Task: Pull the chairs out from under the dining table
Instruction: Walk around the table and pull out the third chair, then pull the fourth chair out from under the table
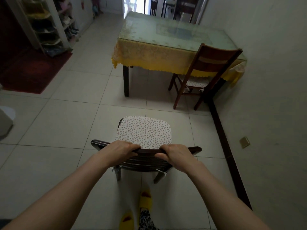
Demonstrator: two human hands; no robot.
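While the dining table stands against the wall, one chair remains tucked at its near edge; the near chair stands well clear of the table. Left hand and right hand curl closed over its top rail. Next step, judged: release, then draw out the tucked chair.

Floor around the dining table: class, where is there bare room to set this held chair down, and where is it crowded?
Bare tiles lie between the held chair and the dining table, and leftward toward the red rug. It is crowded at the table's right end, where the second chair stands tucked by the wall.
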